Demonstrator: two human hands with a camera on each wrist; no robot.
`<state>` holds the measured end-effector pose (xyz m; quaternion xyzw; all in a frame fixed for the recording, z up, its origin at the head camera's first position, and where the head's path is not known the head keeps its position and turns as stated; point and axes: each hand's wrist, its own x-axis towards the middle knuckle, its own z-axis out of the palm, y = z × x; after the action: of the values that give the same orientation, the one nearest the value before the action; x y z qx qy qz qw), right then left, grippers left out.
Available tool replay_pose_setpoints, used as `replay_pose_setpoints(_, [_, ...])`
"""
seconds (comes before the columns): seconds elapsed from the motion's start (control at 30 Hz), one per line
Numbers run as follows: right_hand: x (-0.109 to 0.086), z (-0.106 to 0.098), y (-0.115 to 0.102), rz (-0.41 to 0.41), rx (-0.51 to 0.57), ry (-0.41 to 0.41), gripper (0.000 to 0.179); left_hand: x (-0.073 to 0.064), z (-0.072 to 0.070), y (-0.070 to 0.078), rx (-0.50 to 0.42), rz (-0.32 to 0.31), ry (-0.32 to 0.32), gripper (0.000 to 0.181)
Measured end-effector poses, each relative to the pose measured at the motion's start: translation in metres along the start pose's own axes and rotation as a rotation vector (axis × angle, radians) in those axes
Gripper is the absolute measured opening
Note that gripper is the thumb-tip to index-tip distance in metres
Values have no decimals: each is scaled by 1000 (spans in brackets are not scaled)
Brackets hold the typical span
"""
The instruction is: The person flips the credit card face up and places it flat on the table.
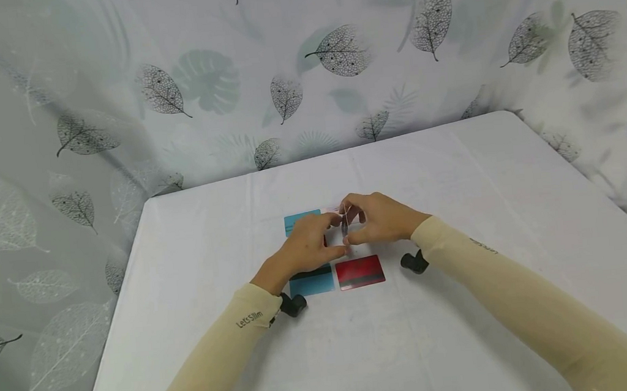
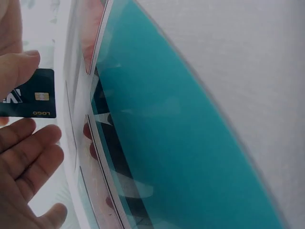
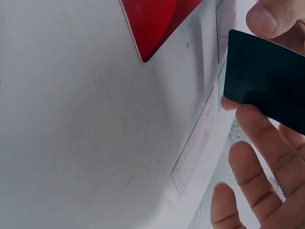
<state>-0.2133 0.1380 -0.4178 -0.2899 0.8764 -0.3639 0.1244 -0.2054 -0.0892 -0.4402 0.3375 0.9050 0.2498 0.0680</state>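
Note:
My left hand and right hand meet over the middle of the table. Between their fingertips a dark bank card stands upright, above the tabletop. In the left wrist view this bank card shows a gold chip and lettering, with a thumb over its face and several spread fingers below. The right wrist view shows its plain dark green side, held along opposite edges by the thumb and fingers. Each hand's exact contact is partly hidden.
Flat on the white table around the hands lie a red card, a near blue card, a far blue card and a pale pink card. Black wrist cameras hang beside both wrists. A leaf-patterned curtain stands behind.

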Motion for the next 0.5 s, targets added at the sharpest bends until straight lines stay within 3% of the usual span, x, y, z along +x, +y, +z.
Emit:
replay_pose_setpoints(0.3, [-1, -1, 0, 26, 36, -14, 51, -2, 1, -2, -15, 34, 14, 57])
replay_pose_setpoints(0.5, [-3, -2, 2, 19, -17, -8, 51, -3, 1, -3, 16, 29, 13, 56])
